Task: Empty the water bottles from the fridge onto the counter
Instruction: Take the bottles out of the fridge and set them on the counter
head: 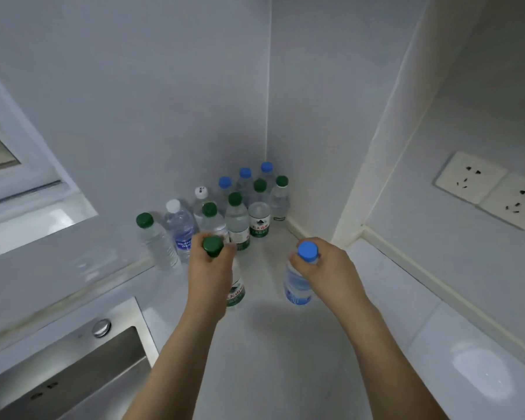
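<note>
Nearest, the left hand (211,268) grips the neck of a clear plastic bottle with a green cap (235,294), and the right hand (323,265) grips a clear plastic bottle with a blue cap (296,286); both bottles hang upright low over the pale counter (285,344), apparently being set down. The next move, I judge, calls for standing them clear of the cluster of capped bottles (237,207) in the corner beyond. One there shows a green-and-white label with red characters, another a blue label, both too blurred to read.
</note>
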The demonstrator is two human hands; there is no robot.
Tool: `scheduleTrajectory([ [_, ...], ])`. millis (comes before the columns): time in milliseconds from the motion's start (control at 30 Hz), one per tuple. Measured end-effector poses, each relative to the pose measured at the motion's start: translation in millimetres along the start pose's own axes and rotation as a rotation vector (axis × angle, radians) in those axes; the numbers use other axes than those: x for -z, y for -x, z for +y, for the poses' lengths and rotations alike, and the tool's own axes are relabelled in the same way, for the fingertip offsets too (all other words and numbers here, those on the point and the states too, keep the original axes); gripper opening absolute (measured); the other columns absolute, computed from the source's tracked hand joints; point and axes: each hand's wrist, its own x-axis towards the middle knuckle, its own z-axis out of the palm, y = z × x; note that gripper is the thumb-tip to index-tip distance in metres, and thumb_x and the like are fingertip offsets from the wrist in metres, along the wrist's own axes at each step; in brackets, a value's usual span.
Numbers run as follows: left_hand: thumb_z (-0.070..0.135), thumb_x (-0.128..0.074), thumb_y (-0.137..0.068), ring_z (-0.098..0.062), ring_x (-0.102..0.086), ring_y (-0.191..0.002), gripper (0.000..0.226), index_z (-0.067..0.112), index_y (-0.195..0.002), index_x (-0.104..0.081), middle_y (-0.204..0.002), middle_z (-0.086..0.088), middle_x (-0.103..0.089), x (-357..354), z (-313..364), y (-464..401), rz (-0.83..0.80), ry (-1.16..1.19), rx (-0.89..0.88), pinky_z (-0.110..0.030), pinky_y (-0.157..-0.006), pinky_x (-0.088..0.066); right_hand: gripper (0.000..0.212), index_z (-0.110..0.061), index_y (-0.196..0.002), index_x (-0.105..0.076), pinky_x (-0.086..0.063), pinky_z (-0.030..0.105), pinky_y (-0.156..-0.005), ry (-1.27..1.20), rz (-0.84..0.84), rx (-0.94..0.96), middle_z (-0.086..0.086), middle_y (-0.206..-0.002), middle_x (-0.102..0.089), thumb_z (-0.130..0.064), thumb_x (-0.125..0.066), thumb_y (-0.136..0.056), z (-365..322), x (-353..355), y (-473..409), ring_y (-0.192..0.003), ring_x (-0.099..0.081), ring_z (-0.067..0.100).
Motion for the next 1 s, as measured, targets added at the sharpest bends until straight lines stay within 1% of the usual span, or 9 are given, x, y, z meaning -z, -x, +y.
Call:
scheduleTrajectory([
  [133, 0.014, -0.064, -0.092, -0.018, -0.056, -0.083, 0.019, 0.027, -0.099, -0.051, -0.095, -0.003, -0.061, 22.0, -10.0, -45.2, -0.002, -0.053, -0.01, -0.029, -0.069, -0.046, 0.018, -0.015, -0.086, -0.064, -0.047, 0.029, -0.07, -0.01, -0.085, 0.022, -0.003, -0.08, -0.065, -0.032, -0.068, -0.084, -13.5, -48.3, -41.4, -0.077, -0.06, 0.016],
  [233, 0.014, -0.063, -0.093, -0.017, -0.056, -0.083, 0.019, 0.026, -0.101, -0.051, -0.093, -0.002, -0.06, 42.6, -19.6, -71.7, 0.011, -0.067, -0.002, -0.028, -0.071, -0.046, 0.019, -0.014, -0.082, -0.062, -0.042, 0.024, -0.062, 0.012, -0.137, 0.058, -0.004, -0.075, -0.061, -0.031, -0.069, -0.084, -22.9, -84.8, -66.0, -0.07, -0.056, 0.012],
  [400, 0.013, -0.062, -0.093, -0.02, -0.059, -0.085, 0.023, 0.032, -0.098, -0.05, -0.097, -0.006, -0.063, 80.4, -39.4, -102.3, 0.023, -0.118, 0.0, -0.037, -0.079, -0.051, 0.021, -0.009, -0.085, -0.063, -0.046, 0.027, -0.067, -0.009, -0.241, 0.145, 0.001, -0.077, -0.063, -0.029, -0.07, -0.085, -45.2, -143.2, -88.1, -0.072, -0.058, 0.015],
  [500, 0.016, -0.063, -0.093, -0.02, -0.057, -0.077, 0.025, 0.036, -0.095, -0.048, -0.094, -0.01, -0.061, 98.9, -51.0, -114.4, 0.046, -0.202, -0.035, -0.046, -0.077, -0.052, 0.02, -0.011, -0.079, -0.059, -0.038, 0.012, -0.061, -0.061, -0.224, 0.204, -0.007, -0.073, -0.053, -0.026, -0.071, -0.085, -55.4, -173.3, -92.8, -0.065, -0.049, 0.003],
  [633, 0.02, -0.063, -0.093, -0.02, -0.058, -0.079, 0.022, 0.035, -0.097, -0.047, -0.096, -0.009, -0.059, 113.8, -63.7, -121.3, 0.083, -0.252, -0.053, -0.046, -0.076, -0.052, 0.019, -0.014, -0.091, -0.06, -0.036, 0.003, -0.065, -0.046, -0.216, 0.208, -0.002, -0.093, -0.051, -0.026, -0.073, -0.084, -59.0, -204.0, -92.3, -0.078, -0.049, 0.006],
  [733, 0.021, -0.065, -0.091, -0.013, -0.059, -0.083, 0.024, 0.039, -0.095, -0.048, -0.098, -0.002, -0.059, 121.7, -68.4, -124.1, 0.097, -0.259, -0.076, -0.035, -0.073, -0.051, 0.019, -0.02, -0.091, -0.055, -0.036, 0.006, -0.064, 0.018, -0.222, 0.216, -0.002, -0.096, -0.051, -0.031, -0.07, -0.086, -61.8, -214.7, -91.9, -0.083, -0.049, 0.009],
  [867, 0.033, -0.07, -0.087, 0.007, -0.053, -0.088, 0.035, 0.036, -0.112, -0.046, -0.109, 0.013, -0.058, 133.1, -73.0, -124.0, 0.079, -0.275, 0.064, -0.026, -0.077, -0.043, 0.035, -0.017, -0.1, -0.06, -0.04, 0.028, -0.068, 0.254, -0.307, 0.138, -0.002, -0.094, -0.061, -0.05, -0.058, -0.09, -72.1, -210.5, -99.0, -0.086, -0.057, 0.017],
  [933, 0.037, -0.072, -0.084, 0.008, -0.051, -0.086, 0.052, 0.036, -0.124, -0.038, -0.106, 0.015, -0.057, 138.8, -79.0, -123.2, 0.021, -0.303, 0.174, -0.025, -0.07, -0.042, 0.039, -0.019, -0.104, -0.061, -0.042, 0.03, -0.069, 0.289, -0.388, 0.067, -0.002, -0.094, -0.063, -0.055, -0.053, -0.091, -78.2, -206.9, -102.0, -0.085, -0.058, 0.017],
  [1000, 0.036, -0.073, -0.082, 0.002, -0.056, -0.089, 0.063, 0.039, -0.131, -0.034, -0.111, 0.012, -0.059, 138.9, -86.7, -122.4, -0.01, -0.315, 0.185, -0.026, -0.069, -0.045, 0.034, -0.019, -0.102, -0.062, -0.046, 0.03, -0.067, 0.194, -0.425, 0.018, -0.004, -0.086, -0.063, -0.052, -0.055, -0.091, -82.2, -205.9, -102.4, -0.077, -0.058, 0.016],
])
